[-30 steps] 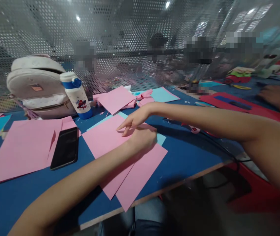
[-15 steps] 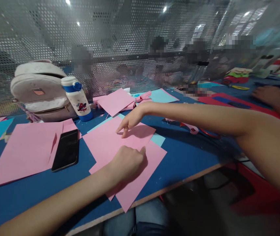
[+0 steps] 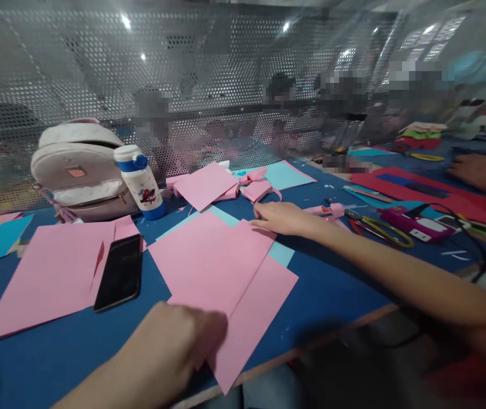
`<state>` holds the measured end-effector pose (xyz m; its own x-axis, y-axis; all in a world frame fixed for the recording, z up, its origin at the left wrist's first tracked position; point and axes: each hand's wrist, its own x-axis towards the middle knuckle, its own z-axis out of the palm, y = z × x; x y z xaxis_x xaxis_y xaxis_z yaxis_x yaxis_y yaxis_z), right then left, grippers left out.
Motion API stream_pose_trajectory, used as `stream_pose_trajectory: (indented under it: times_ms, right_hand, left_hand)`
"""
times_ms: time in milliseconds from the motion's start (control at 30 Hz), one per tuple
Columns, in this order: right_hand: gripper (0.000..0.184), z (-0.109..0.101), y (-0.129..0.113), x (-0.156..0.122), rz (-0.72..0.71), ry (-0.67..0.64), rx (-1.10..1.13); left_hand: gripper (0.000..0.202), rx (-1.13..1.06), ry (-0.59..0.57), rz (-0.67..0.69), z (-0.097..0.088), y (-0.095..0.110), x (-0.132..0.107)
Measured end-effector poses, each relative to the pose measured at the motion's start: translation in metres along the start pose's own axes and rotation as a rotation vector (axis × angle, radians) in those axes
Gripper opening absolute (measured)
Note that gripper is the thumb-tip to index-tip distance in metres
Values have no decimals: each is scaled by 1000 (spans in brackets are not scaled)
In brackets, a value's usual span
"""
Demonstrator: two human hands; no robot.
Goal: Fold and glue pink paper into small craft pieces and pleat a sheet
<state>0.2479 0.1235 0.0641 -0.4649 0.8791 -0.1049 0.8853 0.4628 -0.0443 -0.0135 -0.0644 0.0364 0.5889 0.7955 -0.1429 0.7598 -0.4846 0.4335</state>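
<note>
Several pink paper sheets [image 3: 208, 253] overlap in front of me on the blue table, with light blue paper [image 3: 283, 254] showing from beneath. My right hand [image 3: 279, 218] is at the far right edge of the upper pink sheet, thumb and fingers closed together on that edge. My left hand [image 3: 174, 338] is curled over the near-left part of the sheets. Its fingertips are hidden underneath, so what they grip cannot be made out.
Left of the sheets lie a black phone [image 3: 119, 272] and folded pink paper [image 3: 50, 270]. Behind stand a bottle [image 3: 142, 184] and a pale backpack [image 3: 81, 176]. A pink glue gun [image 3: 325, 211], pliers [image 3: 379, 227] and a purple power strip [image 3: 419, 224] lie right. Another person's hand [image 3: 470, 170] rests farther right.
My right hand has moved right, from above the pink sheet to its far right edge, and its fingers have closed there. My left hand has drawn back towards me and left.
</note>
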Motion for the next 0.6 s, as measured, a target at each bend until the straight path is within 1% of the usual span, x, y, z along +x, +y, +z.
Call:
stream_pose_trajectory:
  times_ms: [67, 100, 133, 167, 233, 333, 467, 600]
  right_hand:
    - [36, 9, 12, -3, 52, -34, 2]
    - [39, 13, 15, -3, 62, -50, 14]
    - [41, 15, 18, -2, 65, -62, 31]
    - [43, 17, 20, -1, 64, -71, 52]
    - [43, 20, 23, 3, 58, -81, 102]
    - [38, 23, 24, 6, 33, -89, 192]
    - [29, 26, 24, 9, -67, -69, 360]
    - [20, 27, 18, 16, -201, -3, 552]
  left_hand:
    - [18, -233, 197, -62, -19, -15, 16]
    - [17, -418, 253, -97, -26, -25, 28]
    - [17, -648, 275, -117, -31, -34, 41]
    - [19, -734, 270, -122, -34, -43, 54]
    - [29, -836, 251, -143, -35, -57, 79]
    - [41, -969, 227, -163, -34, -66, 102]
    - [45, -1071, 165, -176, -37, -65, 112]
    - [45, -1050, 162, -202, -41, -64, 115]
